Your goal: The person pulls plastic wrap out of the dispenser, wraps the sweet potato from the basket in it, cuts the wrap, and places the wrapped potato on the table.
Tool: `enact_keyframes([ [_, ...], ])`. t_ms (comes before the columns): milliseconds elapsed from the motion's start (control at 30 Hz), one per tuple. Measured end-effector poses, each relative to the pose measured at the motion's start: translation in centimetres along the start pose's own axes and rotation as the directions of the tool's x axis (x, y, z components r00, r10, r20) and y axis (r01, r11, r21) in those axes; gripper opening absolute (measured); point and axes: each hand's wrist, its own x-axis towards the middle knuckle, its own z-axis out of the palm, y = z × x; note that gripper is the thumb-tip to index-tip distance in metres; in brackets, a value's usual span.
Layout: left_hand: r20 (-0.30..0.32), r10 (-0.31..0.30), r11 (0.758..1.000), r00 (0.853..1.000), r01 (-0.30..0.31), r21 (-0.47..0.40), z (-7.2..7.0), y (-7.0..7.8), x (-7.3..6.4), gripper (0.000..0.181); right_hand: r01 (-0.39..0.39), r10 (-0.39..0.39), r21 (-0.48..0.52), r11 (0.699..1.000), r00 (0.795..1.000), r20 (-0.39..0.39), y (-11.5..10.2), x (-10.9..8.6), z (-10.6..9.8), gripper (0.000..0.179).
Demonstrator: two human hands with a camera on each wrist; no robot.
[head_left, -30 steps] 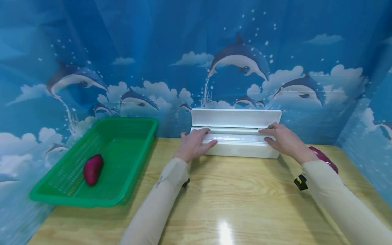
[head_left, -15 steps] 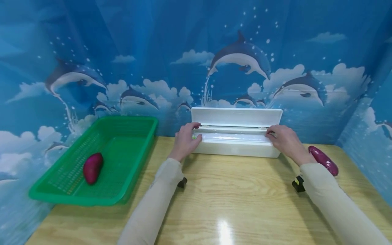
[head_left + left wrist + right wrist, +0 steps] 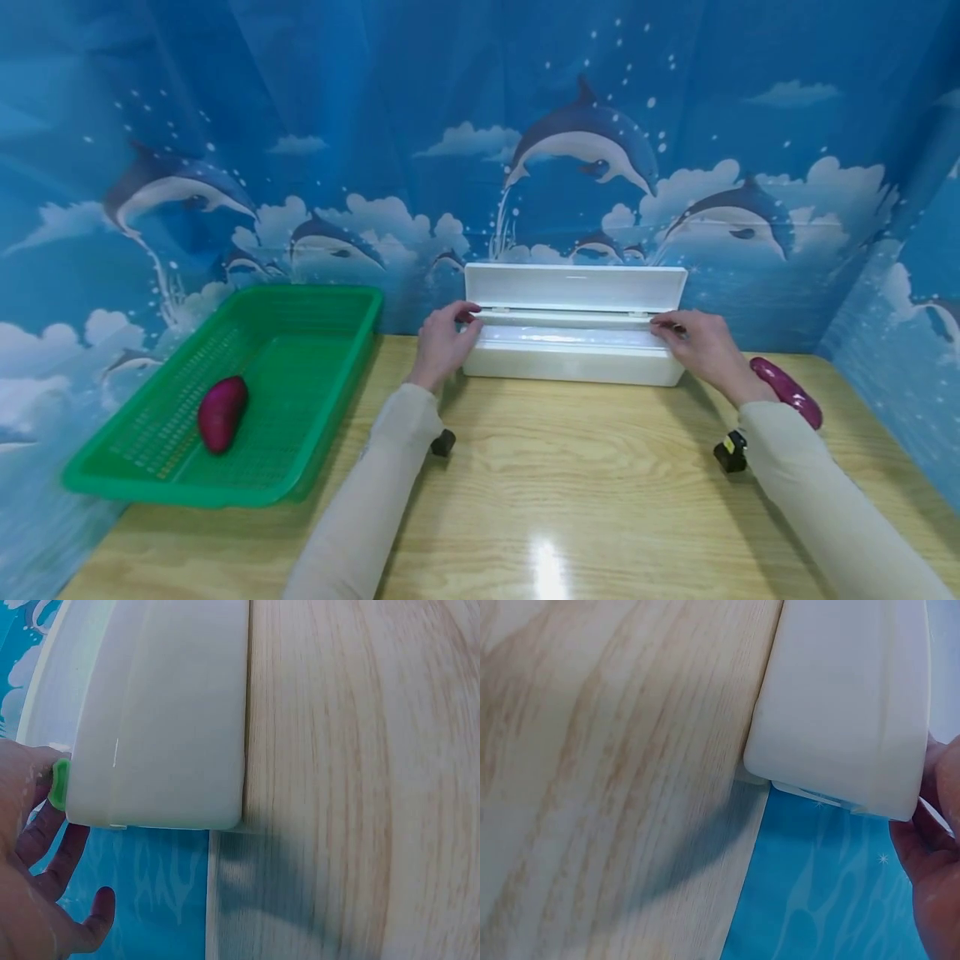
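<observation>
A long white cling film dispenser box [image 3: 573, 367] stands at the back of the table with its lid [image 3: 576, 288] raised. Inside lies a shiny roll of cling film [image 3: 566, 336]. At the box's left end, my left hand [image 3: 440, 343] pinches the roll's end; the left wrist view shows a green end piece [image 3: 59, 784] by its thumb and index finger, other fingers spread below. My right hand [image 3: 703, 346] has thumb and forefinger together at the roll's right end. In the right wrist view the box wall [image 3: 840, 705] hides those fingertips.
A green plastic basket [image 3: 322, 417] stands on the left, holding a purple sweet potato [image 3: 222, 414]. Another purple one [image 3: 787, 390], shiny as if wrapped, lies behind my right forearm. A dolphin-print curtain [image 3: 420, 150] closes off the back of the wooden table [image 3: 570, 483].
My left hand has moved left, from over the open box to its left end. My right hand has shifted slightly right and drawn its thumb and fingers together at the roll's end.
</observation>
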Motion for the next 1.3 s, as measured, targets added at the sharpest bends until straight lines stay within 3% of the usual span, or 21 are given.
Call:
enact_keyframes([
  [300, -0.005, 0.007, 1.0, 1.0, -0.007, -0.02, 0.0, -0.2, 0.0, 0.023, 0.03, -0.028, 0.036, 0.999, 0.997, -0.068, 0.3, -0.4, -0.2, 0.013],
  [467, -0.001, 0.014, 0.999, 1.0, -0.014, -0.043, 0.1, -0.4, 0.3, 0.024, -0.072, 0.076, 0.074, 0.995, 0.996, -0.045, 0.2, -0.4, -0.4, 0.016],
  [667, -0.005, 0.037, 0.999, 0.999, -0.037, -0.033, 0.1, -0.1, 0.7, 0.025, -0.233, 0.236, 0.119, 0.965, 0.972, -0.017, -0.1, 0.0, -0.4, 0.026],
  [933, -0.008, 0.119, 0.992, 0.993, -0.119, -0.042, -0.4, 0.9, 1.3, 0.024, -0.309, 0.316, 0.182, 0.933, 0.949, -0.01, -0.2, 0.7, -1.2, 0.038],
  [1100, -0.005, 0.123, 0.986, 0.992, -0.123, -0.113, -0.7, 1.3, 1.4, 0.023, -0.356, 0.362, 0.252, 0.9, 0.932, 0.021, -0.5, 0.9, -1.7, 0.045],
  [1300, -0.018, 0.168, 0.967, 0.986, -0.168, -0.194, -1.1, 1.5, 1.5, 0.021, -0.359, 0.372, 0.335, 0.871, 0.928, 0.029, -0.7, 1.0, -1.9, 0.043],
])
